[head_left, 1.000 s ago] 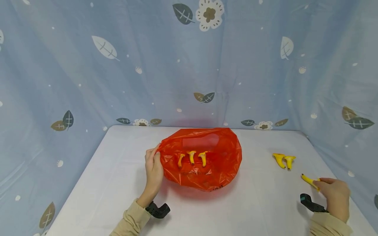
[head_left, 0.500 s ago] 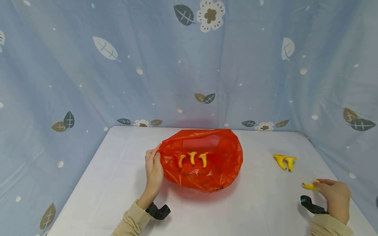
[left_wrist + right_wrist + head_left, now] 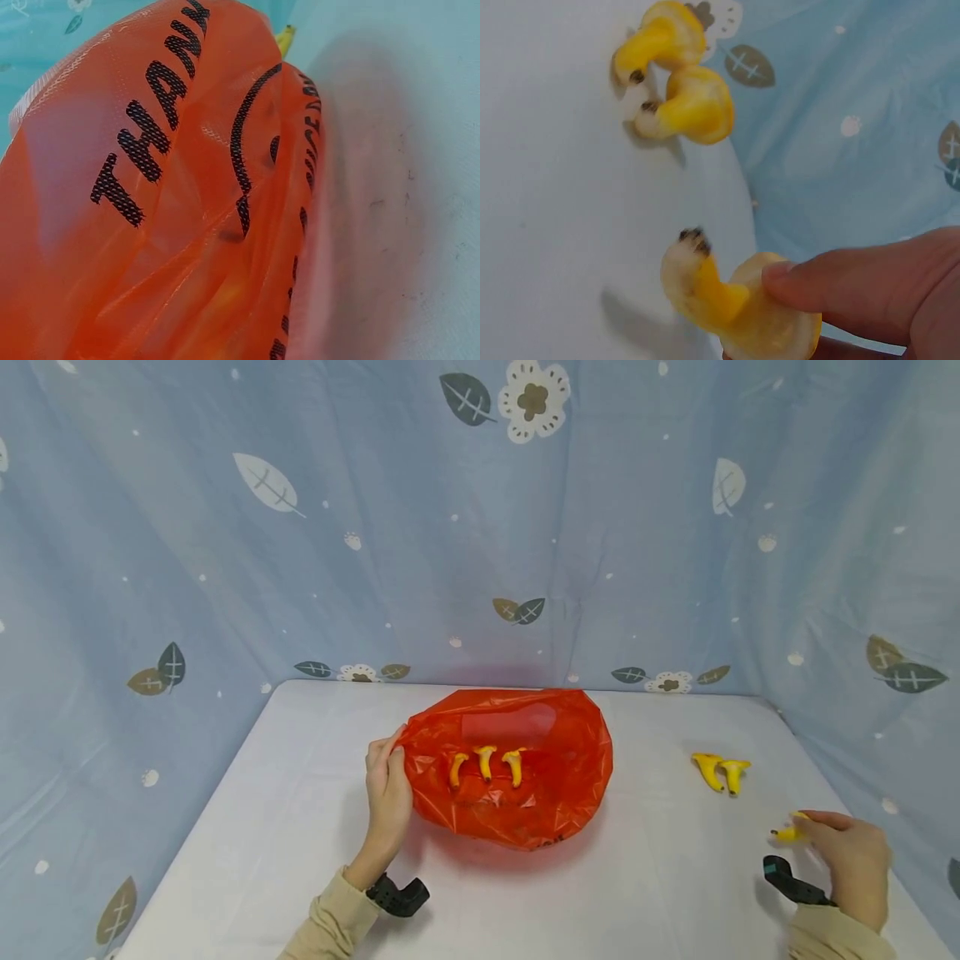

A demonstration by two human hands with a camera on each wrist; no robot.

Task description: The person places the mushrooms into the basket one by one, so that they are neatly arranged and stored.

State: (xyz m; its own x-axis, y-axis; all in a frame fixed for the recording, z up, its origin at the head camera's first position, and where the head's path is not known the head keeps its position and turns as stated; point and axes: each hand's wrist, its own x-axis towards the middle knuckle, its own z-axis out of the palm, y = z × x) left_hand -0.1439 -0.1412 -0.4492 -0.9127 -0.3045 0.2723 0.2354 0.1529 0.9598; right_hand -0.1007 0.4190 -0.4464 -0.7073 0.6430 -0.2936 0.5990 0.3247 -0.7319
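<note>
"What does the right hand [image 3: 851, 864] have?"

"One yellow mushroom-shaped piece [image 3: 727, 304], its cap pinched between thumb and fingers, the grip parted only by the cap's thickness. It is over the right part of the desk [image 3: 660, 868], its shadow apart from it."

"And the left hand [image 3: 390, 797]?"

"Its grip is closed on the left edge of the red bag [image 3: 581, 772], whose mouth gapes wide."

"The other pieces?"

"Three yellow stems [image 3: 485, 766] lie in the bag, side by side; two yellow mushrooms [image 3: 707, 768] rest close together on the desk, beyond the right hand."
</note>
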